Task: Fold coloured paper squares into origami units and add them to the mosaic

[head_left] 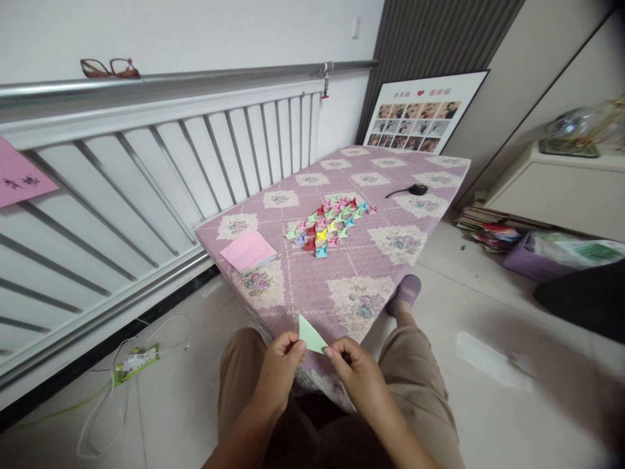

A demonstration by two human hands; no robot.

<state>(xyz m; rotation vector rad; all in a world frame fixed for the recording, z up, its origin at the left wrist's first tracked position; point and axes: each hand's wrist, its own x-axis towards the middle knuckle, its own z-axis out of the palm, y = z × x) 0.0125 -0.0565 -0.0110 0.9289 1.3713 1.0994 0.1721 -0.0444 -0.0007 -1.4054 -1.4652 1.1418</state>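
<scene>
A light green sheet of paper [311,336], folded to a triangle, is held over the near edge of the table. My left hand [283,365] pinches its left side between thumb and fingers. At the lower right corner, the thumb and fingers of my right hand [354,368] are closed on the same paper. Farther up the table lie several small folded paper pieces [332,225] in rows, in green, pink, red, yellow, blue and purple. To their left rests a stack of square paper [248,252] with a pink sheet on top.
The table wears a purple floral cloth [312,280]. A small black object with a cord [417,189] lies near its far right. White railings [215,150] run along the left, with glasses [110,68] on the pipe. A power strip [137,363] and cables lie on the floor.
</scene>
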